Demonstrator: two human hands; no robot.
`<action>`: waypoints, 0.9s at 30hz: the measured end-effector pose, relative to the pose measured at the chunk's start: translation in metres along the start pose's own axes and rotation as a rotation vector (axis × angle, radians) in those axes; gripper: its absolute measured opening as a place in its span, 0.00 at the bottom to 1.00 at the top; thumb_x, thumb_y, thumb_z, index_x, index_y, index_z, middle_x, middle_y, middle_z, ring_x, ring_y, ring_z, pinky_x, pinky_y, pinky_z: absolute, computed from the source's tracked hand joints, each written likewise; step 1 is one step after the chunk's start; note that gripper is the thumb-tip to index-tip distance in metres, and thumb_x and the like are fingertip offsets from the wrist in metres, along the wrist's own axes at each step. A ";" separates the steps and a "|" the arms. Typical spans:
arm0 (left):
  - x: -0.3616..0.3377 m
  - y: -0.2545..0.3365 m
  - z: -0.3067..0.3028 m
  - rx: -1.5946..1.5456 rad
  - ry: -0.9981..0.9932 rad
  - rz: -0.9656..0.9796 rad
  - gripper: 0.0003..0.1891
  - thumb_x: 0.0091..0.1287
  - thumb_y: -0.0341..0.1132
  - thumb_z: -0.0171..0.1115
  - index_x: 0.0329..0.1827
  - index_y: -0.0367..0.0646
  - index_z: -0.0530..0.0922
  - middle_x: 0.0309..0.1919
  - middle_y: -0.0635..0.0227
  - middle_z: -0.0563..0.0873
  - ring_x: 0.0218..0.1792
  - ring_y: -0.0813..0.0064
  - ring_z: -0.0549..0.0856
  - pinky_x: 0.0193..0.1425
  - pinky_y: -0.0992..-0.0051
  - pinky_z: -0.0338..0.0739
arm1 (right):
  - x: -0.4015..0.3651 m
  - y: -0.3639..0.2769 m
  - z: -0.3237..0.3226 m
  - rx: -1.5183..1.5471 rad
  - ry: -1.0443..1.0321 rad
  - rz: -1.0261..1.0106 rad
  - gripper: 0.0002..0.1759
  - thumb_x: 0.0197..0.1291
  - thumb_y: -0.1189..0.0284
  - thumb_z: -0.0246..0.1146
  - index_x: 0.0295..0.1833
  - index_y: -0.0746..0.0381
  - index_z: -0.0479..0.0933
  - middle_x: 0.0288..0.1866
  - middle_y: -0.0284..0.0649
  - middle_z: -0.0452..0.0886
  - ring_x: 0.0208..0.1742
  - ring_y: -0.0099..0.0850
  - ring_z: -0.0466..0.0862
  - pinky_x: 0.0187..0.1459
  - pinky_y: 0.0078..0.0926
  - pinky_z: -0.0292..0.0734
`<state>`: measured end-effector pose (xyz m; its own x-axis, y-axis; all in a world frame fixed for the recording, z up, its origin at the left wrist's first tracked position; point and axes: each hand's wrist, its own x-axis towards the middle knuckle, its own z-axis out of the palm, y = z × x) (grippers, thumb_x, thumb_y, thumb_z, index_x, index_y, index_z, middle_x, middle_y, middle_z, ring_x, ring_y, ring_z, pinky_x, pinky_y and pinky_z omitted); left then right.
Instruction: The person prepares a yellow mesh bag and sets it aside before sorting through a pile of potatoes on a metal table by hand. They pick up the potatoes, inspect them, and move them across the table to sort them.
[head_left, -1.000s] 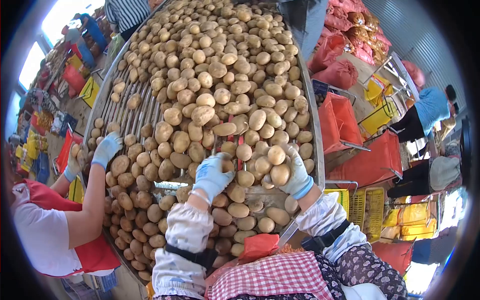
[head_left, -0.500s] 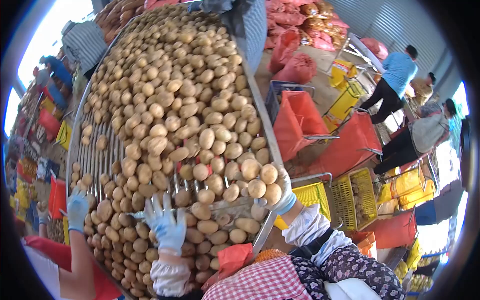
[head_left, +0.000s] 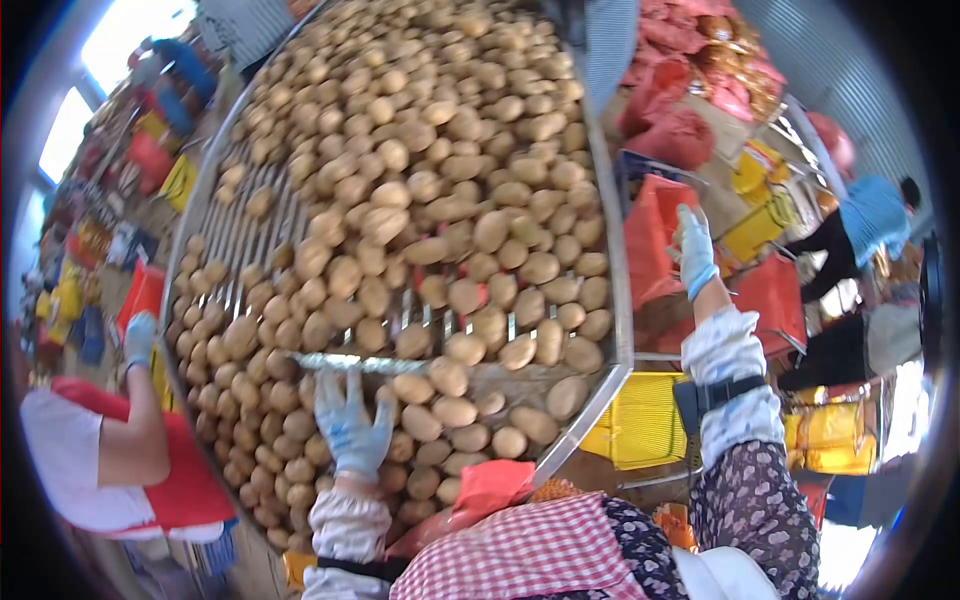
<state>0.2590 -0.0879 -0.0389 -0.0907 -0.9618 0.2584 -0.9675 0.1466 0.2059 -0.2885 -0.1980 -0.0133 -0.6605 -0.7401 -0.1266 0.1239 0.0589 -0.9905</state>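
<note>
Potatoes (head_left: 421,422) lie in a loose mass on metal table (head_left: 619,300), long axes mixed, no common direction. By L hand (head_left: 352,425): one slants upper L to lower R, the two just R of it run roughly side to side. Nearer the R rim, an oval potato (head_left: 548,341) stands lengthwise in view, approx. near-to-far; another (head_left: 534,425) slants down to R.

Rel. to grip: potatoes surround L hand on both sides, some just beside its thumb. L hand = gloved, fingers spread wide & pointing to far end of table, nothing seen in it; contact w/ potatoes under the palm can't be made out. R hand (head_left: 697,255) = gloved, raised past R rim, well apart from the potatoes, in front of red bag (head_left: 655,225) in view. Fingers point up, blurred; can't tell if it holds anything.

Further out: yellow container (head_left: 640,420) just outside R rim; red sacks (head_left: 680,138) beyond red bag; red cloth (head_left: 492,488) & checked cloth (head_left: 525,548) at near end. Co-worker (head_left: 180,470) w/ gloved hand (head_left: 139,338) by L rim, partly cut off.

Hidden/unclear: lower potatoes under upper ones, far ones small & soft w/ blur, far end of table cut off at top, corners dark.
</note>
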 end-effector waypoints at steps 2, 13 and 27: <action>0.004 -0.008 0.003 -0.037 0.021 -0.029 0.32 0.63 0.49 0.64 0.69 0.43 0.72 0.74 0.43 0.61 0.72 0.41 0.63 0.76 0.51 0.56 | -0.080 -0.009 0.069 -0.223 -0.258 -0.389 0.14 0.67 0.71 0.59 0.57 0.57 0.77 0.50 0.37 0.82 0.46 0.36 0.81 0.48 0.32 0.79; -0.100 -0.030 -0.028 0.077 -0.079 -0.125 0.32 0.64 0.46 0.60 0.73 0.50 0.69 0.74 0.46 0.61 0.74 0.44 0.61 0.77 0.48 0.52 | -0.281 0.060 0.152 -0.829 -1.037 -0.867 0.27 0.55 0.58 0.66 0.59 0.57 0.77 0.61 0.55 0.76 0.65 0.59 0.72 0.69 0.48 0.65; -0.075 -0.036 -0.045 -0.160 0.236 0.036 0.20 0.64 0.35 0.62 0.59 0.40 0.77 0.61 0.47 0.78 0.56 0.44 0.80 0.59 0.54 0.76 | -0.231 0.029 0.227 -0.888 -0.955 -0.539 0.15 0.58 0.62 0.63 0.47 0.58 0.82 0.62 0.49 0.77 0.57 0.48 0.79 0.58 0.44 0.74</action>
<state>0.3113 -0.0107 -0.0234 -0.0492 -0.8776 0.4768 -0.9134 0.2326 0.3339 0.0355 -0.1774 -0.0011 0.3173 -0.9483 0.0019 -0.7174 -0.2413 -0.6536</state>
